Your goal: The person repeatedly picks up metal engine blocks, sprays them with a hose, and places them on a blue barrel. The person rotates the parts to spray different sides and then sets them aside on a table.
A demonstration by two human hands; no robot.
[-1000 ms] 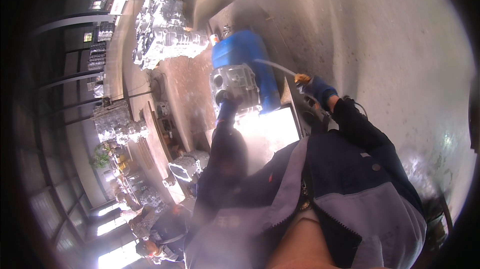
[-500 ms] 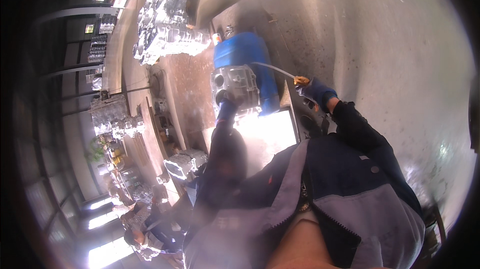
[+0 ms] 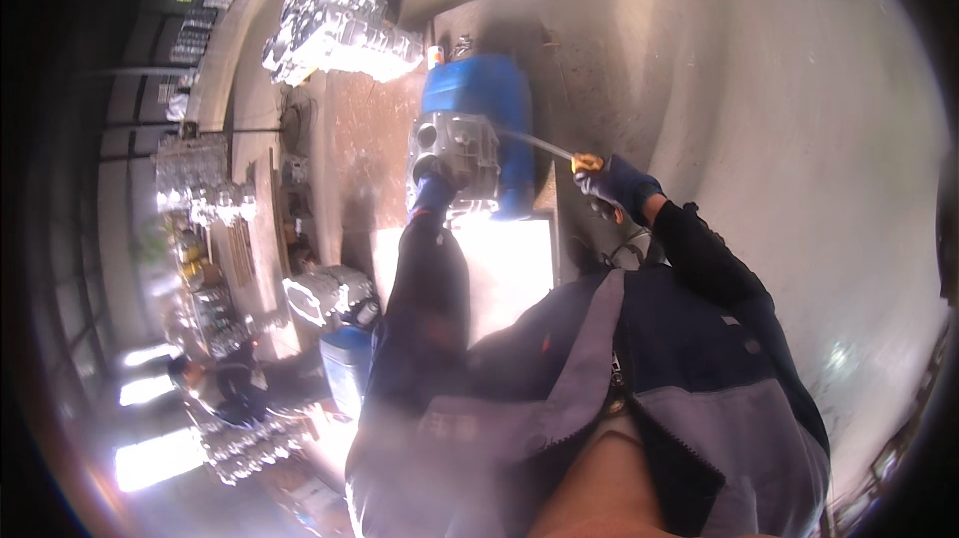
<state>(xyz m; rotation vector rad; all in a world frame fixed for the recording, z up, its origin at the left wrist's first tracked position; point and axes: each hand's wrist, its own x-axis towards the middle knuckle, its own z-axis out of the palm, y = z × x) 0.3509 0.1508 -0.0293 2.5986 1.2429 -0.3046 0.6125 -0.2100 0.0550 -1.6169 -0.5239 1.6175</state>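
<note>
A grey cast-metal housing (image 3: pixel 470 153) with round bores rests on a blue plastic drum (image 3: pixel 470 83) ahead of me. My left hand (image 3: pixel 434 190), in a dark blue glove, grips the housing's near left part beside a bore; its fingertips are partly hidden. My gloved right hand (image 3: pixel 621 186) is closed around the orange-yellow body of an air blow gun (image 3: pixel 586 163). From the gun a long, thin metal nozzle (image 3: pixel 539 143) reaches left to the housing's right side. Whether the nozzle tip touches the metal or goes into an opening, I cannot tell.
A bright, glare-washed flat surface (image 3: pixel 509 258) lies just before the drum. Shiny castings (image 3: pixel 340 28) are piled at the far left. Another casting (image 3: pixel 328 293) stands near my left elbow, above a second blue drum (image 3: pixel 347 363). A co-worker (image 3: pixel 225 383) is at lower left.
The whole view has shifted, with drum, housing and hands now a little further left. Both hands keep their holds, and the nozzle still points at the housing's right side.
</note>
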